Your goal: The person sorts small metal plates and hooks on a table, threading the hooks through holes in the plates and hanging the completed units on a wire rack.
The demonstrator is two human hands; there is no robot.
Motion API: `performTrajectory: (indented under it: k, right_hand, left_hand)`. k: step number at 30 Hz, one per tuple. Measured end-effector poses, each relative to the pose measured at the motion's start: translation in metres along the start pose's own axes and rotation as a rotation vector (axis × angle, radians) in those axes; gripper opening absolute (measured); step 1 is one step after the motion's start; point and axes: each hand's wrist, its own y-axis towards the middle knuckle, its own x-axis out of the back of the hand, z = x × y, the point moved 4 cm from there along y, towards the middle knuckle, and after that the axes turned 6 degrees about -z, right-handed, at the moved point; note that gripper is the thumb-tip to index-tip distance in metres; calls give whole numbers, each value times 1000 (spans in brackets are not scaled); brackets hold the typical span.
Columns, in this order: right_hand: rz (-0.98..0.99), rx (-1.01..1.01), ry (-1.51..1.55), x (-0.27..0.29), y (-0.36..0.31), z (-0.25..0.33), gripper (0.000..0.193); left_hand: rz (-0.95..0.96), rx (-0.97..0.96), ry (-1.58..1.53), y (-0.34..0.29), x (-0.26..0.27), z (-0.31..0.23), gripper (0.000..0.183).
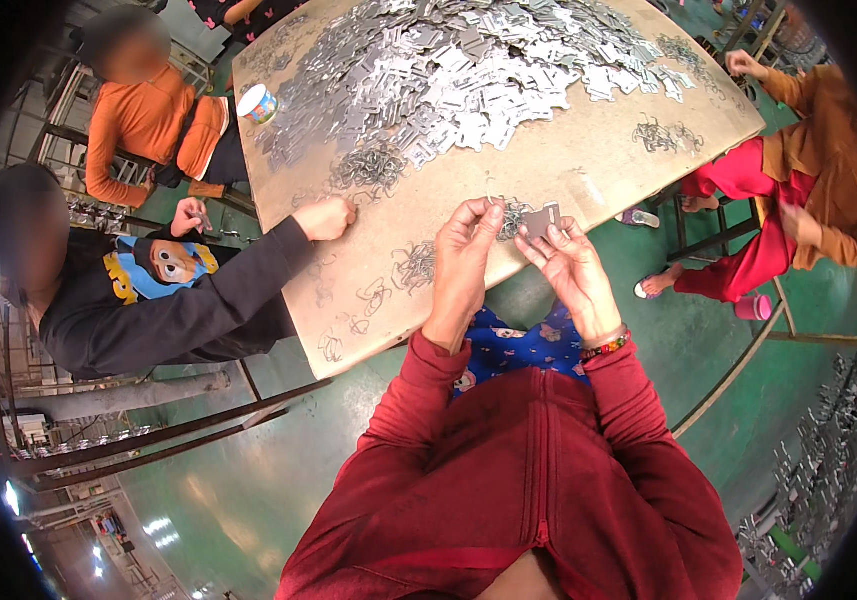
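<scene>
At the counter's near edge | right hand pinches metal plate | likely light, stiff; grip edges | left hand pinched, contents unclear

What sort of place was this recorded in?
Likely a factory or assembly workshop: a heap of flat metal pieces and piles of bent wire pieces lie on a table with several people around it.
</scene>
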Motion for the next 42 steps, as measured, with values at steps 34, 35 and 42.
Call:
performTrajectory:
  k: [34,35,42]
  right_hand:
    - [24,463,-1287,-22,139,106,40]
    - [-100,544,-1517,-24,165,112,42]
    - [-475,855,-1718,2,227,97,48]
  left_hand:
    - [216,-406,217,-33,-31,-13,6]
    - [198,-427,226,-35,-31,-12,6]
    - [230,-403,263,-48,-32,-14,6]
